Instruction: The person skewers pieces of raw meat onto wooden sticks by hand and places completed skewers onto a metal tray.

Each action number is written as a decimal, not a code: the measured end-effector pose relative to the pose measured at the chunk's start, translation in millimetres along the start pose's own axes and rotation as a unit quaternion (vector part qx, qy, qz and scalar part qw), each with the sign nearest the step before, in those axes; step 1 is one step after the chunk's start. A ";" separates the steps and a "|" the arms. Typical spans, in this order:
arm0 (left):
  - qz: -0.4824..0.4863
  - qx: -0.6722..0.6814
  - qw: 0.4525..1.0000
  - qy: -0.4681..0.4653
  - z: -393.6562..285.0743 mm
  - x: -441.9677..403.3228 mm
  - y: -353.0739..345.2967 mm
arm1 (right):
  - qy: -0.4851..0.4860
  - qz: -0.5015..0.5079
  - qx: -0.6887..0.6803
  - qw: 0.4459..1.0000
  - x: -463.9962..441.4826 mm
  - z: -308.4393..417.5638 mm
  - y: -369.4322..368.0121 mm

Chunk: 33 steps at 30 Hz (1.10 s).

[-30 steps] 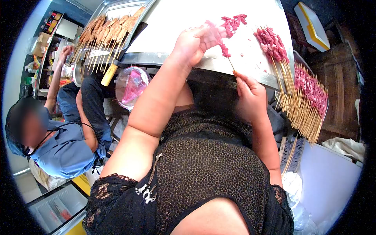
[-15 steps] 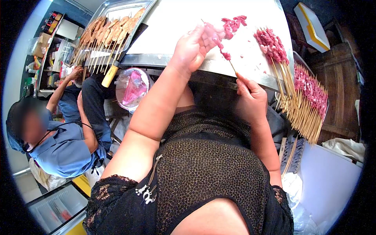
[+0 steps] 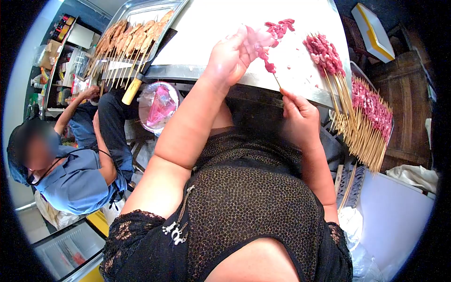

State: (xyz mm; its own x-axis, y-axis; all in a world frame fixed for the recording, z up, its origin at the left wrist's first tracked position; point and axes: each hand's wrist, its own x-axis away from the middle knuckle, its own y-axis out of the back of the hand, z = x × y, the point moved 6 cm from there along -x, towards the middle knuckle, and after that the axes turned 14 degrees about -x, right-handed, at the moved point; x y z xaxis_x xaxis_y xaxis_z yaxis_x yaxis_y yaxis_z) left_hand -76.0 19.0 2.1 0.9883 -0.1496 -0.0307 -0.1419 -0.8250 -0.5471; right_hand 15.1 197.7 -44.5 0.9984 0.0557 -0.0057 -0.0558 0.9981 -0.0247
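Pinched between the thumb and fingers of my right hand (image 3: 300, 115) is the lower end of a thin wooden skewer (image 3: 277, 82), which slants up and left over the table's front edge. Small pieces of raw red meat (image 3: 269, 66) are threaded on it. Around the skewer's upper part, my left hand (image 3: 232, 56) is closed on raw meat, palm turned up; glare washes out its fingertips, and the skewer's tip cannot be made out. Just beyond these fingers, a small heap of loose red meat (image 3: 280, 28) lies on the white tabletop (image 3: 206, 28).
Finished raw meat skewers (image 3: 326, 56) lie at the table's right, with a denser stack (image 3: 371, 108) beside them. A metal tray (image 3: 176, 11) of browner skewers sits at left, near a yellow handle (image 3: 132, 90). A lined bucket (image 3: 159, 105) stands below. Another person (image 3: 77, 174) sits left.
My right hand and the skewer have shifted slightly left and up. The skewer tip that stuck out above my left fingers no longer shows. My left hand stays in nearly the same place.
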 end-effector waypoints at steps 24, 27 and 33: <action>-0.043 0.012 0.997 0.061 35.0 1.0 -11.9 | -0.020 0.005 -0.060 0.998 -0.4 -4.5 -7.9; -0.057 0.043 0.996 0.046 38.6 4.2 -17.6 | -0.023 0.016 -0.071 0.997 1.0 -4.0 -11.9; -0.012 0.067 0.996 0.055 35.0 6.5 -28.2 | -0.012 0.036 -0.069 0.997 4.1 1.5 -17.7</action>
State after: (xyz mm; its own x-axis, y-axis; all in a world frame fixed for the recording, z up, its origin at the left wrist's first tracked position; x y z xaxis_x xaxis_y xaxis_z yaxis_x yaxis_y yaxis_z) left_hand -63.7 60.3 -11.9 0.9780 -0.1954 0.0726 -0.1014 -0.7503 -0.6533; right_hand 20.2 180.3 -42.6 0.9915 0.1296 0.0108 -0.1262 0.9786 -0.1623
